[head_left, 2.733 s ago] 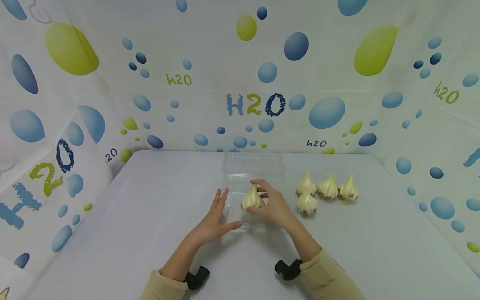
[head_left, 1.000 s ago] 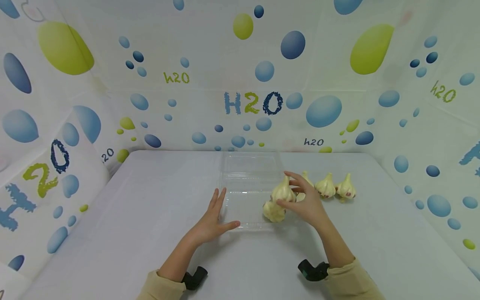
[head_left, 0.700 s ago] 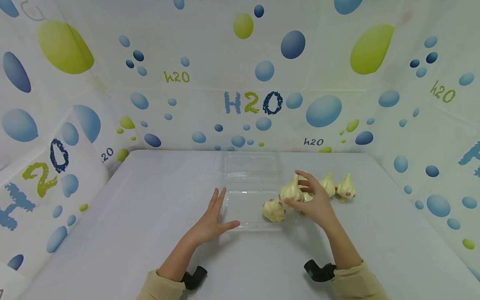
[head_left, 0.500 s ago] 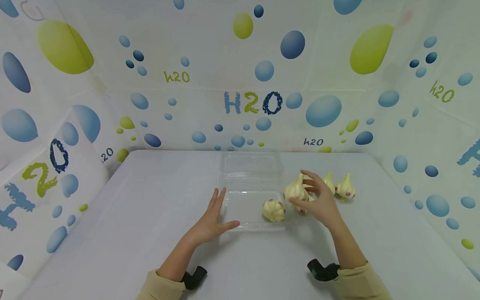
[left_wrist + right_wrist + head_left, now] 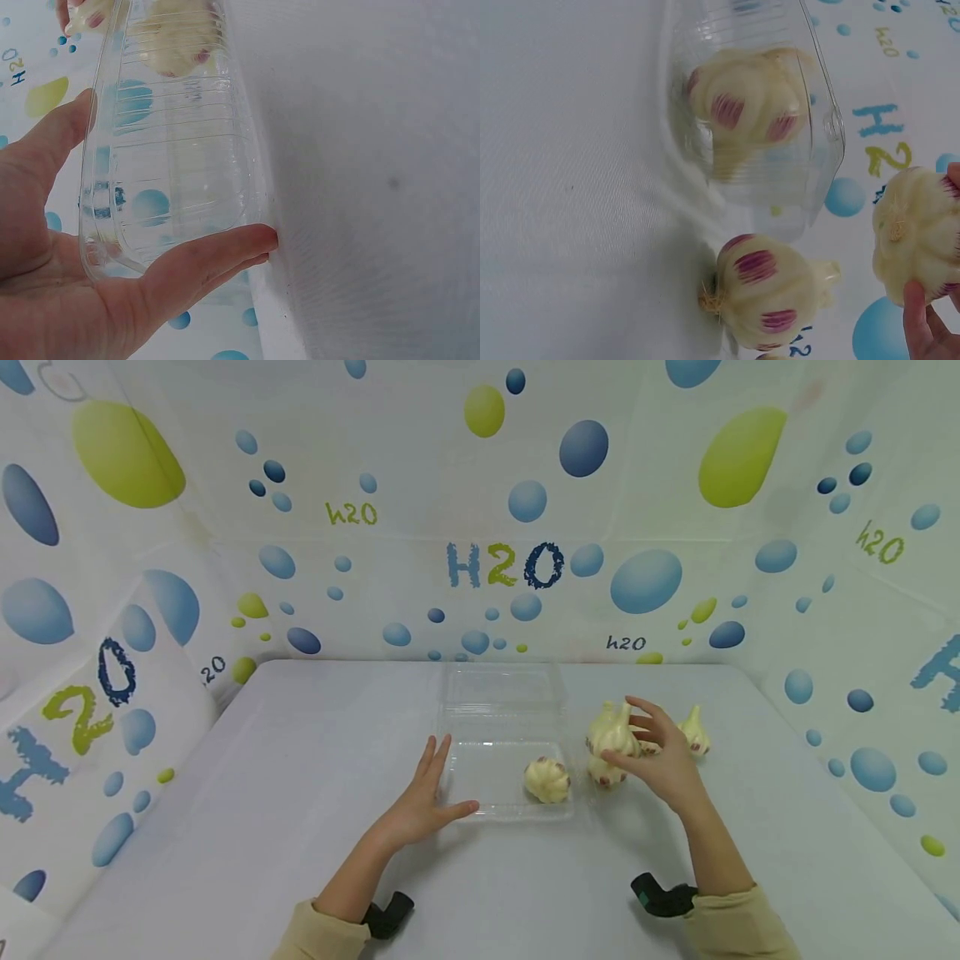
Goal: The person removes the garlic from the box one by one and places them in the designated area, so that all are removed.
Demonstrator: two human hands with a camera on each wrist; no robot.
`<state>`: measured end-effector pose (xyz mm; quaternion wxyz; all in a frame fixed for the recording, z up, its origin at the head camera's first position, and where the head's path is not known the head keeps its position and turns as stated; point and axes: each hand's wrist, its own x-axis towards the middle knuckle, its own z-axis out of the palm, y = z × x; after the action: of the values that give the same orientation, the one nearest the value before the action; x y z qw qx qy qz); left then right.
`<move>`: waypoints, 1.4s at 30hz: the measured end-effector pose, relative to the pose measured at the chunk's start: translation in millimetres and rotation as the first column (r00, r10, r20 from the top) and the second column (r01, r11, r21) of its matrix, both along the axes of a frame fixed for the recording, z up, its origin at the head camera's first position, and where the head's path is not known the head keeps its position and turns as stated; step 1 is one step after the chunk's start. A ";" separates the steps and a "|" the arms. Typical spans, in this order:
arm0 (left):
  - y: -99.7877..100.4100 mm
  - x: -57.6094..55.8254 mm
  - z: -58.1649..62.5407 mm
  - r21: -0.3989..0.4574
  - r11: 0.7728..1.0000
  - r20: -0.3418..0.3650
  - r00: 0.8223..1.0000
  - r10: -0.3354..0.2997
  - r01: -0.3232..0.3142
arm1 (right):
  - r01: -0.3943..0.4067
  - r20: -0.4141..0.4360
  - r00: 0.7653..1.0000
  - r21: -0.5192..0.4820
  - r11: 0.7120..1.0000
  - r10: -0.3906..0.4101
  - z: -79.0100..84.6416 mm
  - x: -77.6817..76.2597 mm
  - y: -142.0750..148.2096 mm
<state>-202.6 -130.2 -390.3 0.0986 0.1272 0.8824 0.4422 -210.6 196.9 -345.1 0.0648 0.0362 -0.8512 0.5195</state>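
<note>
My right hand (image 5: 663, 764) pinches a garlic bulb (image 5: 615, 735) between thumb and fingers, held up in front of the loose bulbs to the right of the clear plastic container (image 5: 487, 810). Inside the container, near its right side, another garlic bulb (image 5: 547, 781) lies tipped over. My left hand (image 5: 420, 806) rests at the container's left front corner, its fingers straight along the side and the thumb at the front. In the left wrist view, the container's corner (image 5: 105, 255) sits between thumb and fingers. The right wrist view shows the held bulb (image 5: 915, 232) from its root end.
The container's hinged lid (image 5: 502, 689) is folded back behind it. Several garlic bulbs stand on the white table (image 5: 315, 735) at right: a front bulb (image 5: 606, 772), a far-right bulb (image 5: 695, 732), others partly hidden by the right hand. A patterned sheet (image 5: 360, 602) surrounds the table.
My right hand has carried its garlic bulb from over the container rightward to the loose bulbs. The bulb in the container has come into sight. My left hand has stayed in place.
</note>
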 end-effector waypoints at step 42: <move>0.6 0.9 0.3 -0.010 1.000 0.008 1.000 0.011 -0.011 | 0.131 0.034 0.990 0.082 0.988 -0.134 -25.3 -5.2 55.5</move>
<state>-201.7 -129.6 -390.0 0.1000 0.1201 0.8848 0.4390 -215.8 252.4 -370.4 0.0808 -0.0283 -0.8730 0.4802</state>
